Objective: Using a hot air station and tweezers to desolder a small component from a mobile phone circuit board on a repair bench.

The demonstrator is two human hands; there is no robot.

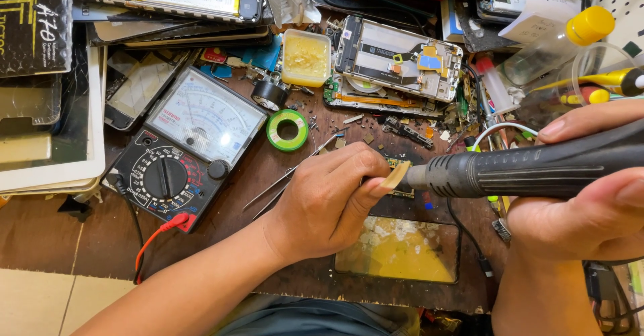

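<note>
The right hand is wrapped tightly around the black handle of a soldering iron, whose front end points left at a small circuit board on the brown workbench. The left hand has its fingers pinched together over that board, apparently gripping metal tweezers that trail out to the left, though the fingers hide the hold itself. An analog multimeter lies further left, a green tape roll just above the tweezers.
</note>
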